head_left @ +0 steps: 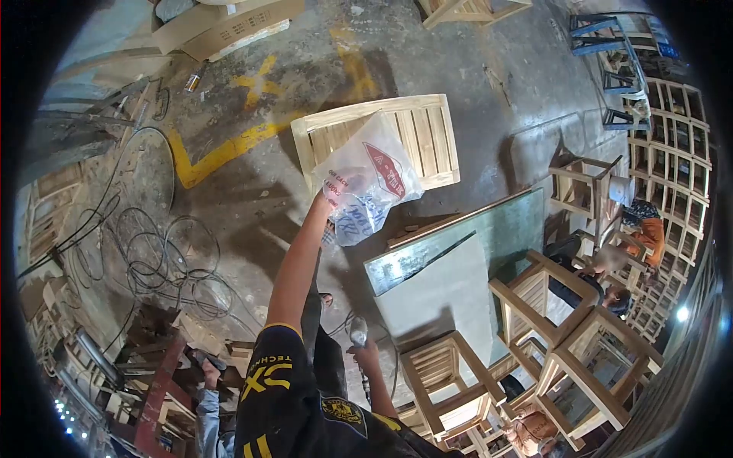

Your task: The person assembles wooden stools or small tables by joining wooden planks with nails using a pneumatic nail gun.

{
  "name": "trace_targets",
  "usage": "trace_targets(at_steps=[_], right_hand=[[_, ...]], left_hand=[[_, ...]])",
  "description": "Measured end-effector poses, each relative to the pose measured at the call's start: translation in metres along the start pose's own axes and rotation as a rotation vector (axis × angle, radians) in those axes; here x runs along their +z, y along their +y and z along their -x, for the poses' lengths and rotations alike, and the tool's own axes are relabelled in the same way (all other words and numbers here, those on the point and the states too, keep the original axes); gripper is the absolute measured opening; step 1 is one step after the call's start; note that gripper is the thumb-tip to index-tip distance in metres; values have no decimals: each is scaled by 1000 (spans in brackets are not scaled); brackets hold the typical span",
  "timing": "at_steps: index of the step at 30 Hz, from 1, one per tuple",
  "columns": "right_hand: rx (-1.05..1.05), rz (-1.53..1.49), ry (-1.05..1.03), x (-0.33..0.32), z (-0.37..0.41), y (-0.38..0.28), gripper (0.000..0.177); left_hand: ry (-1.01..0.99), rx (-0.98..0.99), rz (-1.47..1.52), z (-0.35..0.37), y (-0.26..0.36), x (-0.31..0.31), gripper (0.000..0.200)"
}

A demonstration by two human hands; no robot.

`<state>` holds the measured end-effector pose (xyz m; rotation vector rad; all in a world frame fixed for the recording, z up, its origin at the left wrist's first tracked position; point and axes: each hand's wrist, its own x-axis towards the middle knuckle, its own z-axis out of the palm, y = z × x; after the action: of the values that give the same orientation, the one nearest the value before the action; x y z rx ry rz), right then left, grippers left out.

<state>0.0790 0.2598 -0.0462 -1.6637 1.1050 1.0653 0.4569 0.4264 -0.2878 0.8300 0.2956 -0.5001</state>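
1. Stained grey concrete floor (473, 91), marked with worn yellow painted lines (237, 149); a brown cardboard box (202, 34) stands at the upper left.
2. Pale rectangular wooden piece with a slatted top (427, 141), on the floor at upper centre.
3. Translucent white plastic bag with red and blue print (374, 172), overlapping the near left part of the slatted top and extending past its near edge.
4. Left hand (327, 204), arm extended, at the bag's near left edge; plastic covers the fingers, so how tightly they close cannot be told.
5. Right hand (368, 355), lower and nearer the body, fingers wrapped around a grey, round-ended tool (357, 330).
6. Broad rectangular grey-green board (519, 229), right of the right hand, with pale wooden stools (434, 368) beside it.
7. Person in an orange top (650, 238), at far right.
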Motion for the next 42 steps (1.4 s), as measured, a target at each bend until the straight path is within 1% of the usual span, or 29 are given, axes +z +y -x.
trace_targets(at_steps=[1,3,4,5,6,8,9,12,13,14,16,18,19,22,23,25,26,28,31,32,33,34,35,36,37,38,40,41,42], right_hand=[[-35,-24,5,-4,-2,7,29],[-20,-138,20,-8,-3,18,23],[-12,-198,29,-10,-3,22,20],[11,-263,-19,-13,-5,26,14],[32,-300,-46,-16,-9,29,13],[85,-381,-96,-17,-9,39,13],[99,-410,-72,-14,-9,44,14],[125,-509,-15,-6,-8,50,18],[133,-555,-14,-2,-3,49,19],[143,-603,-14,1,1,48,20],[178,-476,-28,8,2,59,23],[186,-365,-14,17,-1,63,25],[200,-158,3,20,0,60,30],[127,-38,46,29,4,49,35],[147,-76,37,32,2,46,39],[52,45,18,41,-12,57,40],[5,109,7,43,-17,65,41],[5,33,-45,40,-10,37,42],[11,37,-71,35,-7,10,45],[7,55,-73,36,-7,5,47],[-24,65,-43,37,-12,8,46],[-54,75,-16,39,-22,15,46],[-84,83,10,43,-30,23,46],[-68,37,32,44,-34,28,43],[-50,-12,52,43,-38,27,41],[-34,-60,71,43,-40,22,39],[-58,-11,49,34,-31,5,27],[-55,-16,42,29,-28,2,24],[-56,-25,44,25,-25,-2,21]], left_hand=[[7,-55,82,5,1,0,34],[26,-166,241,14,1,-5,36],[42,-156,254,14,-3,-6,34],[57,-146,267,12,-9,-6,33],[72,-138,279,9,-16,-8,31],[229,-218,344,12,-2,7,33],[304,-262,375,12,7,18,34],[295,-244,-246,-10,28,40,32],[294,-88,-294,-14,27,51,28],[234,-67,-770,-19,30,56,26],[71,2,-1716,-29,42,63,23],[101,480,-1788,-17,16,49,31],[116,724,-1798,-11,0,37,35],[37,607,-1693,-1,-18,17,35],[51,641,-1703,-1,-20,13,34],[77,713,-1721,-4,-21,12,32],[97,713,-1698,-7,-23,13,33],[142,703,-1650,-7,-26,14,33],[-147,481,-1698,-9,-12,0,35],[-69,609,-1724,-12,-13,-6,34],[11,737,-1748,-19,-33,-23,34],[92,864,-1769,-14,-23,-19,34],[283,385,-1188,-1,-13,-17,32],[426,-64,-573,30,30,16,31],[524,-480,70,54,59,33,29],[349,-446,126,61,55,16,29],[13,-375,253,85,23,-30,29],[-5,-344,361,104,36,-14,24],[-20,-331,282,120,36,-19,22]])
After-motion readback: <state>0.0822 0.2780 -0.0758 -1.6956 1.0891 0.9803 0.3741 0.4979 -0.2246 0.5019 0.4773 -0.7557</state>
